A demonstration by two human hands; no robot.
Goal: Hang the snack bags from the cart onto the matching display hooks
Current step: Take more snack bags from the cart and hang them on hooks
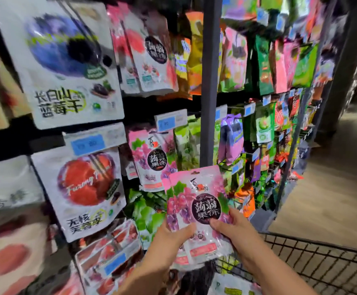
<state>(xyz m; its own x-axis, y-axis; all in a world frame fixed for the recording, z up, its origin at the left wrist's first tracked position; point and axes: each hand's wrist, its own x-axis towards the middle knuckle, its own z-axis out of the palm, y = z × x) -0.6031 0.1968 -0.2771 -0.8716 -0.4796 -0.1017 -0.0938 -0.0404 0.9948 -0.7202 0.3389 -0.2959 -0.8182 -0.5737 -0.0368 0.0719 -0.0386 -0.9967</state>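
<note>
Left hand (170, 238) and right hand (235, 228) each pinch the lower part of the pink grape snack bags (196, 194), thumbs pressed on the front. Beyond, the display rack (208, 81) fills the far side. The wire cart (322, 265) stands near right. Matching bags (149, 160) hang just upper left of the held ones.

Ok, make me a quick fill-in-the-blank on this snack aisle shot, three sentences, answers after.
1. The left hand and right hand both grip grape bags whose top is coloured ____.
2. The matching hung bags hang up and to the ____ of the held ones.
3. The wire cart shows at the lower ____ corner.
Missing words: pink, left, right.
</note>
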